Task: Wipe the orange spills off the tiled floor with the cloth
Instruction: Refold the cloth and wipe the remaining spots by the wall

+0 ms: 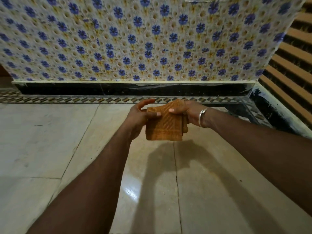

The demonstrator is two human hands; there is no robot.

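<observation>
Above the floor (50, 141), the folded cloth (164, 123) was gripped by the left hand (140, 117) and right hand (190, 114). No spills were visible; wiping appeared finished or not begun.

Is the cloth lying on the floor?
No, the left hand and right hand hold the folded cloth up above the floor.

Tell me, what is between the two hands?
A folded orange cloth, gripped by the left hand and the right hand, as the head view shows.
</observation>
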